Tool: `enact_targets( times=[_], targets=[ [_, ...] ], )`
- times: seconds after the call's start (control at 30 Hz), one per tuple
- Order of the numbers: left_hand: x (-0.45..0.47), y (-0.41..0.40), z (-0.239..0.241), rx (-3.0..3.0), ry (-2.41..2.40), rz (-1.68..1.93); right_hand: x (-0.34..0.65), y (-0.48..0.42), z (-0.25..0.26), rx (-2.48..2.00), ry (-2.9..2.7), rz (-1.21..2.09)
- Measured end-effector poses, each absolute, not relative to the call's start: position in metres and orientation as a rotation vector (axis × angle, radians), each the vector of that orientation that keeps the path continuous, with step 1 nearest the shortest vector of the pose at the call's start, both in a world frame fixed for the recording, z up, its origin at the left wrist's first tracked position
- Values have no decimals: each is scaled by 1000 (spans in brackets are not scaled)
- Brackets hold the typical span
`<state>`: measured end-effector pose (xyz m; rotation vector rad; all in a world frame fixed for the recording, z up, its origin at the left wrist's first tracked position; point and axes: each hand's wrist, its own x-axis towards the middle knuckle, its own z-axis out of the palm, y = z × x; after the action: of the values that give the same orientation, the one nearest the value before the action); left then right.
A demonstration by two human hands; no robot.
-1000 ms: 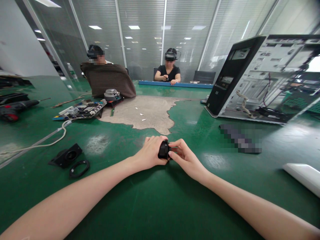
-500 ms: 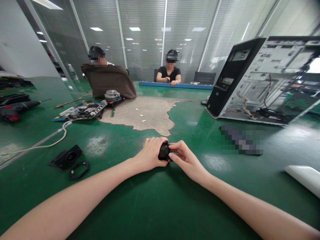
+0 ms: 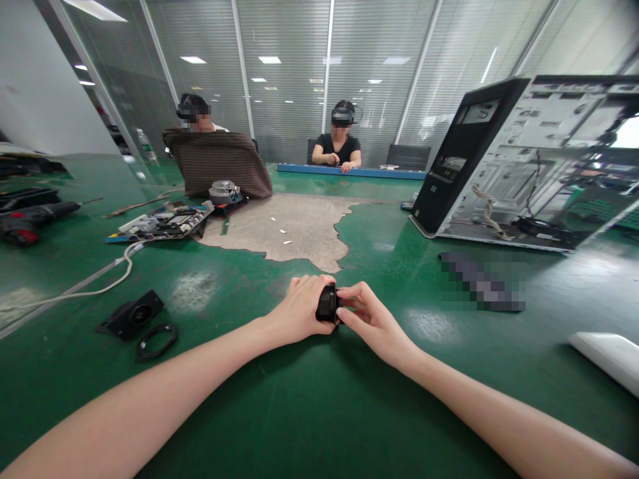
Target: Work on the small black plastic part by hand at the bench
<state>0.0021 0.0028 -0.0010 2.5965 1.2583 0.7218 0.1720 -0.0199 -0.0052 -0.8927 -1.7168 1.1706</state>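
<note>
Just above the table, at the middle of the view, is a small glossy black housing (image 3: 327, 304). My left hand (image 3: 302, 306) is wrapped round it from the left, closed, with the back of the hand toward me. With thumb and fingertips my right hand (image 3: 369, 314) pinches the housing's right side. What lies under the fingers is hidden, so I cannot tell its exact kind. Left of my left forearm lie a black part with a round opening (image 3: 136, 314) and a loose black ring (image 3: 157, 341).
A computer case (image 3: 474, 159) stands at the right, a white object (image 3: 606, 356) below it. Circuit boards (image 3: 164, 223), a white cable (image 3: 114, 283) and a power drill (image 3: 40, 216) lie left. Two people sit beyond the table, one behind a brown chair back (image 3: 219, 163).
Almost nothing differs. Both hands keep their hold on the black housing, and the whole view has shifted by only a few pixels.
</note>
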Motion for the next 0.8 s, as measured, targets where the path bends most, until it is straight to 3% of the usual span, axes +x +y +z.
enact_targets(
  times=[0.8],
  targets=[
    [1, 3, 0, 2589, 1257, 721, 170, -18, -5, -919, -1725, 1176]
  ],
)
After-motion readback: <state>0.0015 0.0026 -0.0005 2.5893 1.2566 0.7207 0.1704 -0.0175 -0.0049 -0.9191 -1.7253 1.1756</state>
